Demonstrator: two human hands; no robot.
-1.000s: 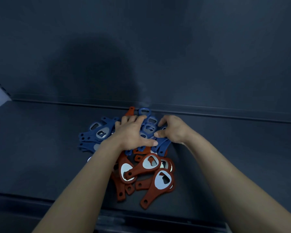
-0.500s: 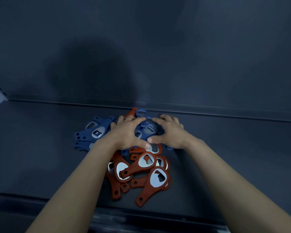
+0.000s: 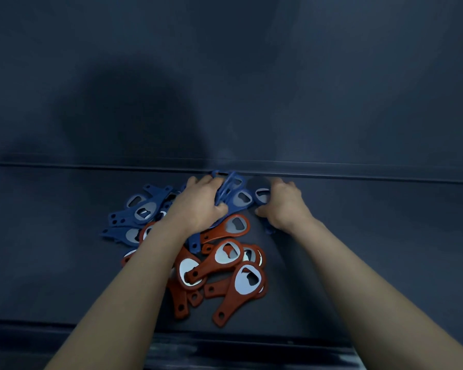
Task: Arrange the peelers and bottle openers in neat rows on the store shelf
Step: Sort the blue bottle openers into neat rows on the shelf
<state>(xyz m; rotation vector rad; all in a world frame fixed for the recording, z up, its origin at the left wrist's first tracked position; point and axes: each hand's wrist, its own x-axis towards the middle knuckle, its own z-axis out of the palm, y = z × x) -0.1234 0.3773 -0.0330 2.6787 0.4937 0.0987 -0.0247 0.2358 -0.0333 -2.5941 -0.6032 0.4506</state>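
**Inspector 1:** Since half a second ago, both hands have shifted toward the back of the dark shelf [image 3: 64, 263]. We note the right hand [image 3: 284, 206] has parted from the left hand [image 3: 198, 206] and now sits off to the right, with a single blue plastic bottle opener with a steel insert [image 3: 261, 195] under it.

**Inspector 2:** We concur. The left hand's fingers [image 3: 211, 182] are curled and closed around a bunch of blue bottle openers [image 3: 229, 186], which stand on edge, tilted up near the shelf's rear rail [image 3: 358, 174].

**Inspector 1:** And the right hand's fingers?

**Inspector 2:** We see them bent down over the single blue opener, thumb toward the pile; whether they pinch it or merely rest on it, we cannot tell.

**Inspector 1:** Position of the rest of the stock?

**Inspector 2:** We record a loose heap at mid-shelf. More blue openers [image 3: 139, 212] lie overlapping to the left of the left wrist. The orange-red openers with steel inserts [image 3: 225, 259] lie overlapping nearer the front edge, between the two forearms, handles pointing various ways. One orange-red opener [image 3: 226, 231] lies just below the left hand.
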